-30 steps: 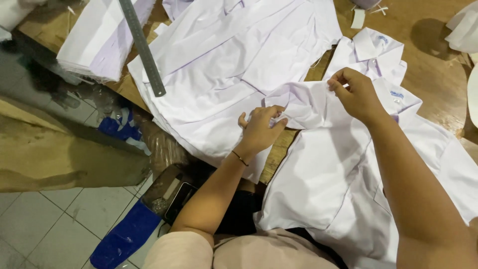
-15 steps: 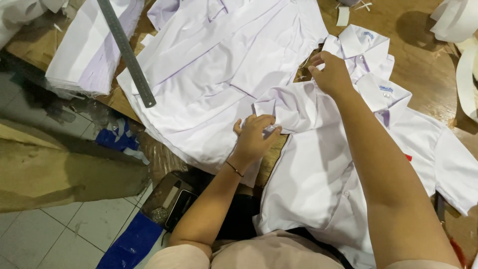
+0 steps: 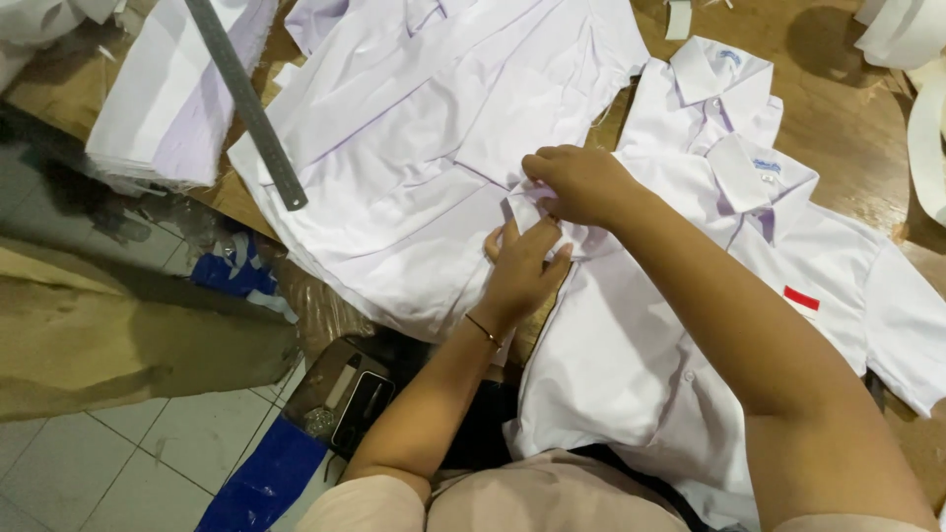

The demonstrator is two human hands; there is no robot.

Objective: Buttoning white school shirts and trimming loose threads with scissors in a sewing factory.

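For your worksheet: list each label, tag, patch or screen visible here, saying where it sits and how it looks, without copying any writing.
Collar label: inside the far shirt's collar, small, white with blue.
Second collar label: inside the near shirt's collar, the same.
Red patch: near shirt's chest, small rectangle.
Phone: below the table edge, dark screen.
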